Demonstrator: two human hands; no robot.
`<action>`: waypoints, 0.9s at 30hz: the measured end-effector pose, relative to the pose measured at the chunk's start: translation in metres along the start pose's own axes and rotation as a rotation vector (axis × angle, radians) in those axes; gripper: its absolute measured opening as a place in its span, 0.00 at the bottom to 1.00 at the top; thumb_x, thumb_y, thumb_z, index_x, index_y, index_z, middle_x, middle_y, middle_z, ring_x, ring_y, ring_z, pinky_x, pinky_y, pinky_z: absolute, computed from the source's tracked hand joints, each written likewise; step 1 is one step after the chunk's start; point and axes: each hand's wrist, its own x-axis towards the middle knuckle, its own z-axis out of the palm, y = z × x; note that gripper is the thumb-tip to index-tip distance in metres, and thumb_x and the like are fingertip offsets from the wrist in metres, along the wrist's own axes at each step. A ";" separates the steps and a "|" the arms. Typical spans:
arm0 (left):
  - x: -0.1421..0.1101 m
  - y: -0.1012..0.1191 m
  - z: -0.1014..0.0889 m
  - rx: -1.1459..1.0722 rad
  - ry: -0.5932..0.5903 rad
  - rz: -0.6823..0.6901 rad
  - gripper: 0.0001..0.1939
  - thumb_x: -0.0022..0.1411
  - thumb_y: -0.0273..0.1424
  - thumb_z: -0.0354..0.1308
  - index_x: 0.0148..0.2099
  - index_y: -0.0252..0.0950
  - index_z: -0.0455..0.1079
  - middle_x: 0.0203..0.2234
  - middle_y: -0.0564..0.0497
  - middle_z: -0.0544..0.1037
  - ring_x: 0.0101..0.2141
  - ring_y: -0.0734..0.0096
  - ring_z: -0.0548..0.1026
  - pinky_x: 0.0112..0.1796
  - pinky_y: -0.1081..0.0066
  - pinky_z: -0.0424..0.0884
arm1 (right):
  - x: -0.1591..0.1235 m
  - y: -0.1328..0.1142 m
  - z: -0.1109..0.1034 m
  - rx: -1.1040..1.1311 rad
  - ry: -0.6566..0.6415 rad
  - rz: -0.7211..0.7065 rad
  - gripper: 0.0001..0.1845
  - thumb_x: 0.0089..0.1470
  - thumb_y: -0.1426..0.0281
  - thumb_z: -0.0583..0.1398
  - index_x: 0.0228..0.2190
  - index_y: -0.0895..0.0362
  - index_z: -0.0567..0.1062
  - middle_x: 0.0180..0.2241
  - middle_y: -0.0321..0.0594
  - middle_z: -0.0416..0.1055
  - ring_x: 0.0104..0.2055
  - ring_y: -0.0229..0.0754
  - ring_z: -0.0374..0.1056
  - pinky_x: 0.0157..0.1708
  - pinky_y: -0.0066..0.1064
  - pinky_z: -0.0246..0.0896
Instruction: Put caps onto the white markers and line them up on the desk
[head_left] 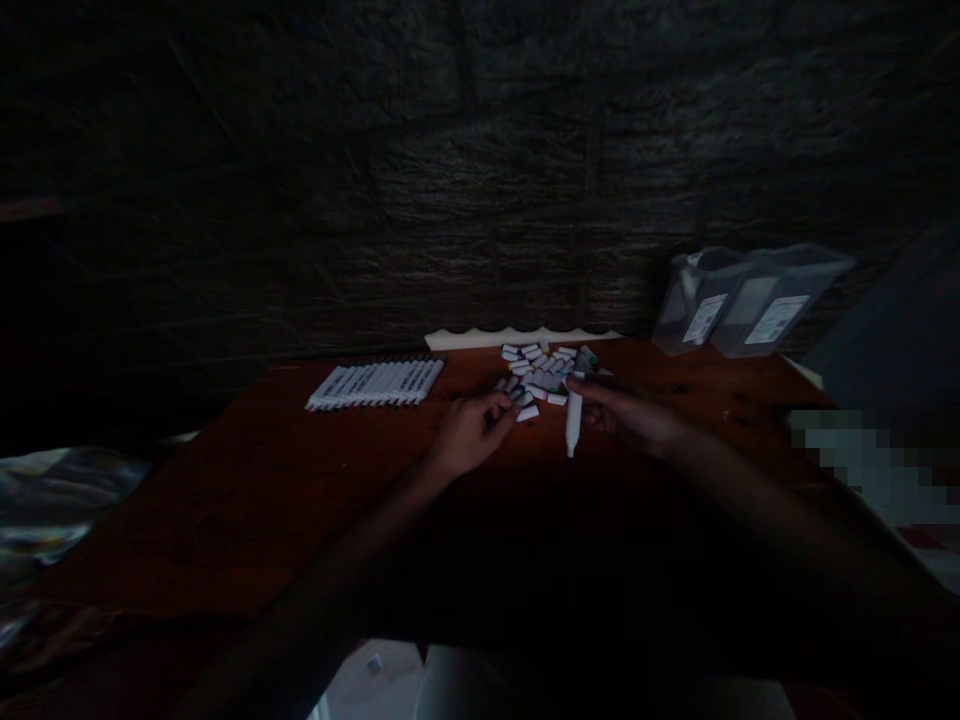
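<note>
A white marker [573,424] hangs tip-down from my right hand [626,412], its upper end pinched between thumb and fingers. My left hand [474,430] is closed, its fingertips around a small marker cap [523,399] at the near left edge of a loose pile. That pile of white marker caps with coloured ends [546,372] lies between and behind both hands. One cap [528,413] rests a little nearer to me, beside the left fingertips. To the left, several white markers [376,384] lie side by side in a neat row. Dim light blurs small details.
Two clear plastic containers [765,310] with white labels stand at the back right of the wooden table [247,470]. A white wavy-edged strip [517,339] runs along the back edge, against a dark brick-patterned wall [465,200]. Crumpled shiny material [60,500] is at the far left.
</note>
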 end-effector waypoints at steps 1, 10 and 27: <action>0.000 0.000 0.000 -0.007 0.000 0.004 0.12 0.66 0.36 0.52 0.36 0.36 0.74 0.26 0.54 0.76 0.26 0.75 0.71 0.30 0.74 0.63 | 0.000 0.000 0.000 -0.006 0.008 0.004 0.17 0.44 0.56 0.70 0.31 0.54 0.76 0.25 0.32 0.67 0.25 0.31 0.57 0.23 0.24 0.55; 0.000 0.004 0.000 -0.020 0.002 0.025 0.11 0.65 0.34 0.53 0.34 0.36 0.73 0.26 0.54 0.77 0.26 0.75 0.71 0.29 0.74 0.64 | 0.000 0.000 0.001 -0.044 0.015 -0.015 0.17 0.43 0.56 0.70 0.30 0.54 0.75 0.25 0.32 0.66 0.25 0.32 0.57 0.24 0.26 0.54; -0.001 0.002 0.002 -0.010 -0.057 0.033 0.12 0.65 0.36 0.53 0.37 0.36 0.74 0.27 0.53 0.77 0.27 0.74 0.72 0.30 0.73 0.65 | 0.002 0.001 0.001 -0.133 0.009 -0.039 0.18 0.45 0.54 0.68 0.30 0.54 0.75 0.26 0.33 0.66 0.26 0.33 0.58 0.25 0.27 0.54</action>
